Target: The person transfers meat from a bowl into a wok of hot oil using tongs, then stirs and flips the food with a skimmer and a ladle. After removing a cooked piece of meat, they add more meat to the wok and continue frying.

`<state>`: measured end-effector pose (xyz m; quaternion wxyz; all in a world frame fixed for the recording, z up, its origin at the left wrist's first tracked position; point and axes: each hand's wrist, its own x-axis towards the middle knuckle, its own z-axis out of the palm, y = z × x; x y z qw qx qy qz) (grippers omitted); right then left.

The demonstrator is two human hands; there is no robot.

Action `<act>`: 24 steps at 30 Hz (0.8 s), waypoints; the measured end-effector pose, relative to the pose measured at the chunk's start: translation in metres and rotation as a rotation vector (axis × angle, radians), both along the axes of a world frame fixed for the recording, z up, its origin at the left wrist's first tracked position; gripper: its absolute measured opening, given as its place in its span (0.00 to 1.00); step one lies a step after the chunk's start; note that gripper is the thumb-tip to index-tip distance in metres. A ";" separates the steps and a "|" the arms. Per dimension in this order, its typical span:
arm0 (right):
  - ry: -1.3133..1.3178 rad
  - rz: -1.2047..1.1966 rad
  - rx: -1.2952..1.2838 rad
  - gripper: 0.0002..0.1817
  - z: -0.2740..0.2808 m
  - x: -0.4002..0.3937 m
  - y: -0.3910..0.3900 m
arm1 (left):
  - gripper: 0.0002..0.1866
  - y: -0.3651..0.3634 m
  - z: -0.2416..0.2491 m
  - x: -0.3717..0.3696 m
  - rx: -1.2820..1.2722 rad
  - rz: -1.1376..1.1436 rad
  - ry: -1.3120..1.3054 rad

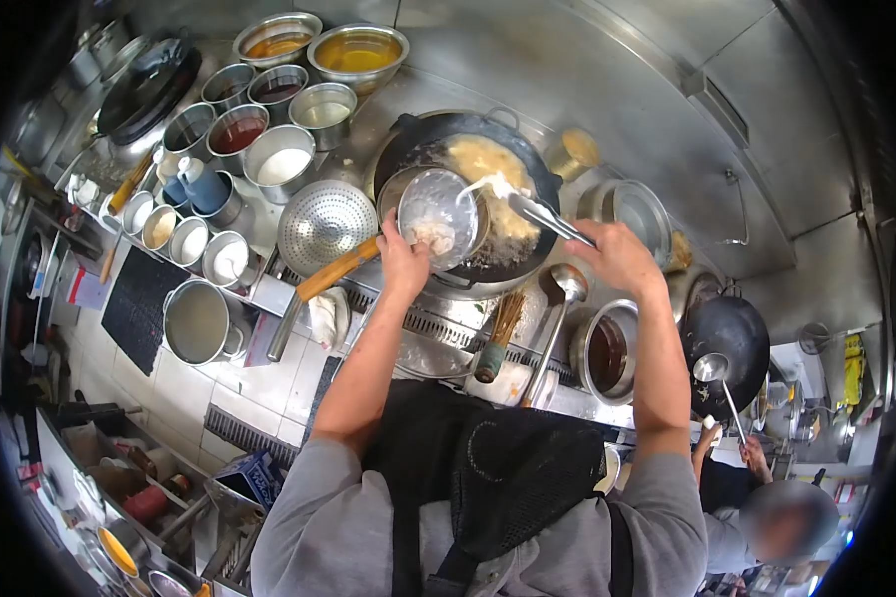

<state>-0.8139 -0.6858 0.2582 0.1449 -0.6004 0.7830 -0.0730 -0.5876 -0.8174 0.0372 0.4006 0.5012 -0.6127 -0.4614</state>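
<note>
My left hand (405,261) grips the rim of a clear bowl (442,204) with pale, wet pieces of food at its bottom. The bowl is tilted over the left part of a dark wok (408,149). My right hand (619,257) is closed around metal tongs (553,221), whose tips hold a white, stringy piece of food (493,185) above the wok. Pale food bubbles in the oil (483,156) below. A wooden-handled tool (338,271) lies under my left wrist, its far end hidden behind the bowl.
A perforated ladle (327,229) and several metal pots of sauces stand at the left. A ladle (568,284), a bamboo brush (501,338) and a pot of dark sauce (605,353) are in front of the wok. Another person (757,517) works at a second wok (727,338) at the right.
</note>
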 end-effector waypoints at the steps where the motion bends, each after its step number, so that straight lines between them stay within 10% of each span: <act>1: 0.067 0.005 0.058 0.17 0.001 -0.004 0.003 | 0.39 0.002 0.002 0.003 0.033 0.005 -0.016; 18: 0.408 -0.144 0.165 0.30 -0.069 -0.043 0.004 | 0.38 0.008 0.016 0.020 0.013 -0.015 0.120; 24: -0.025 0.166 0.016 0.31 -0.032 0.022 0.003 | 0.38 0.012 0.013 0.010 0.012 -0.047 0.140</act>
